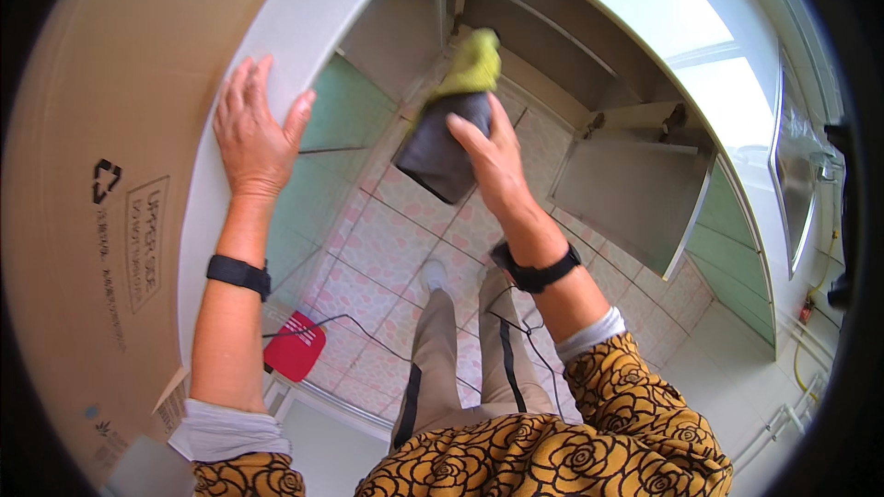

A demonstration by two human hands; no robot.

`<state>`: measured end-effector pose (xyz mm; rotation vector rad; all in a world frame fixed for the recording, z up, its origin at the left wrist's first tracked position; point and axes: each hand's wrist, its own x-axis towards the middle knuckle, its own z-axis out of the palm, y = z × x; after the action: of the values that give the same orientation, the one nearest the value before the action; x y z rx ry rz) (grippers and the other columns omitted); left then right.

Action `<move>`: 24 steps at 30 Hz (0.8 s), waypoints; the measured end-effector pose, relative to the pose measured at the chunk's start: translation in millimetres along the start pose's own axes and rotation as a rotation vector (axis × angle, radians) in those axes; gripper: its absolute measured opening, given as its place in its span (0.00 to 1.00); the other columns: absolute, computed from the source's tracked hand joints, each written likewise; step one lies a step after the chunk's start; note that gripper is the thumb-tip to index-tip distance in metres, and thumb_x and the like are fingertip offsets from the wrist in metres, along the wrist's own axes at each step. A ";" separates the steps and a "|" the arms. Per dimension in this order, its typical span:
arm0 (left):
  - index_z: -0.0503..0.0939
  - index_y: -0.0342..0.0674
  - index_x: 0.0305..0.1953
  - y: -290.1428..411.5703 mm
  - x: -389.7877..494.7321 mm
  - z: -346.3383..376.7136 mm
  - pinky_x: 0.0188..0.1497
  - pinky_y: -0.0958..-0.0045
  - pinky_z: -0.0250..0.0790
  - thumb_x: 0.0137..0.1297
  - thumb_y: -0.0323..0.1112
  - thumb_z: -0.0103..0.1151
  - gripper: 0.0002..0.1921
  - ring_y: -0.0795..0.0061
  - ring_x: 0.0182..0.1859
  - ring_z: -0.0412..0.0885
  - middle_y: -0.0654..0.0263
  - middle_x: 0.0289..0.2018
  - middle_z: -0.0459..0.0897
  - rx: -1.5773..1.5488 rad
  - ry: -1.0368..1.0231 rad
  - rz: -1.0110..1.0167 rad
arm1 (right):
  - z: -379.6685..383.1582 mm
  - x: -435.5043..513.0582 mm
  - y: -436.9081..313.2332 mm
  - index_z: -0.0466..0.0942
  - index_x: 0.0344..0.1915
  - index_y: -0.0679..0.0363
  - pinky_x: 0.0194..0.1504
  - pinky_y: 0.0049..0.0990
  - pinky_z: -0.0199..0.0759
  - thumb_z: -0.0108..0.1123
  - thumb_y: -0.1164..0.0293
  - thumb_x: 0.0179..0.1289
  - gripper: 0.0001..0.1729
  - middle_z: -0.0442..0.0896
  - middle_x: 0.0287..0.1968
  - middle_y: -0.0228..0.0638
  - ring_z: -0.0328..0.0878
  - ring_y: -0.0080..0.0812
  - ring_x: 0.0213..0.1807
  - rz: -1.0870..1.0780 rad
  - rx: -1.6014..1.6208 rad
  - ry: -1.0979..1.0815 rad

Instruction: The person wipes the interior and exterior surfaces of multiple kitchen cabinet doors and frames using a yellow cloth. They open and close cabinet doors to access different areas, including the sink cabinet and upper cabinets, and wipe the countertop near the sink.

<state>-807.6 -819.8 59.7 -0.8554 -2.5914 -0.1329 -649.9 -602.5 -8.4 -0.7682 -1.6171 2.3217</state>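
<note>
My right hand (501, 166) grips a folded two-tone cloth (449, 145), dark grey near the thumb and yellow-green at the far end. The green end is blurred. Held in the air, the cloth is in front of an open base cabinet (552, 21) and above the tiled floor. My left hand (255, 131) lies palm down on the white countertop (290, 21) at the left, fingers slightly spread and thumb at the inner edge. Nothing is held in it. Each wrist wears a black strap.
A large printed cardboard box (76, 221) stands on the left counter. An open cabinet door (628, 186) juts out at the right, below a counter with a metal sink (794, 166). A red dustpan (295, 348) is at lower left. Black cables (373, 338) hang by my legs.
</note>
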 end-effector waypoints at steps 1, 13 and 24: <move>0.70 0.43 0.61 1.3 0.4 -1.1 0.65 0.55 0.58 0.60 0.57 0.59 0.33 0.53 0.63 0.67 0.55 0.61 0.70 -0.008 0.000 -0.005 | 25.3 19.5 -14.0 0.59 0.69 0.63 0.61 0.31 0.64 0.62 0.66 0.57 0.40 0.74 0.59 0.45 0.71 0.35 0.60 -0.155 -0.009 -0.005; 0.68 0.42 0.62 3.7 4.9 -7.4 0.65 0.53 0.57 0.58 0.54 0.62 0.34 0.53 0.63 0.64 0.54 0.61 0.68 -0.056 -0.069 -0.030 | 103.8 138.2 74.4 0.72 0.50 0.63 0.53 0.44 0.68 0.51 0.71 0.55 0.21 0.79 0.48 0.55 0.73 0.58 0.52 -0.128 -0.467 0.129; 0.67 0.44 0.63 7.3 7.8 -11.9 0.66 0.53 0.55 0.55 0.51 0.65 0.36 0.54 0.64 0.64 0.56 0.62 0.66 -0.067 -0.109 -0.075 | -2.2 216.7 -6.3 0.61 0.66 0.66 0.57 0.39 0.68 0.60 0.61 0.55 0.40 0.74 0.58 0.57 0.74 0.52 0.58 -0.092 -0.315 0.357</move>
<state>-804.9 -812.2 73.5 -0.8100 -2.7362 -0.2009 -832.1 -500.6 -67.3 -1.0757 -1.8196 1.7616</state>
